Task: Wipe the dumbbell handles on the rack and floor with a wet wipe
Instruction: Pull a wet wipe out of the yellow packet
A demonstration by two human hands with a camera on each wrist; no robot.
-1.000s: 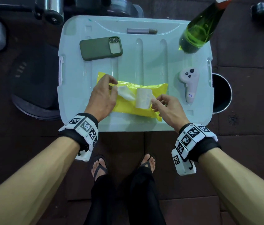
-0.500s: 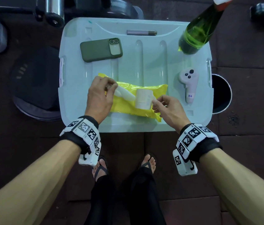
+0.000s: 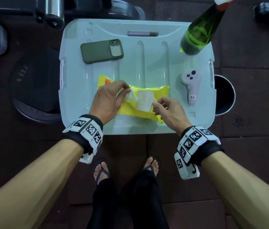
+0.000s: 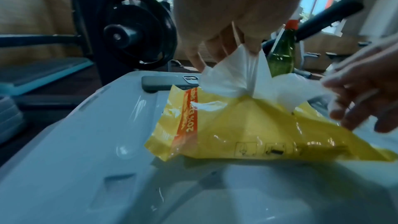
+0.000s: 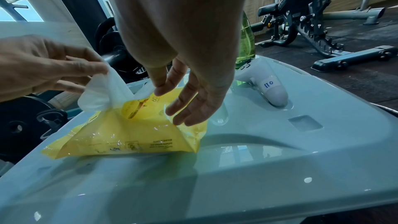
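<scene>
Left hand (image 3: 108, 100) pinches wet wipe (image 4: 232, 77), half out of pack (image 3: 140, 111); pack's long axis 9–3 o'clock; right hand (image 3: 168, 109) holds flap (image 3: 144, 100) back.

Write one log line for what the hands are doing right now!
step: pulling wipe | left hand: pinches wet wipe | right hand: holds flap open | pack: on bin lid

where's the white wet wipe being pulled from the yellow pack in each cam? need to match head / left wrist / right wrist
Head: the white wet wipe sits centre frame, pinched by the left hand, just left of the pack's raised white flap.
Left wrist: upper centre, fanning down from the fingertips into the yellow plastic wipe pack.
Right wrist: left of centre, rising from the pack toward the left hand.
Shared landmark: the green glass bottle, standing beyond the pack in all three.
</scene>
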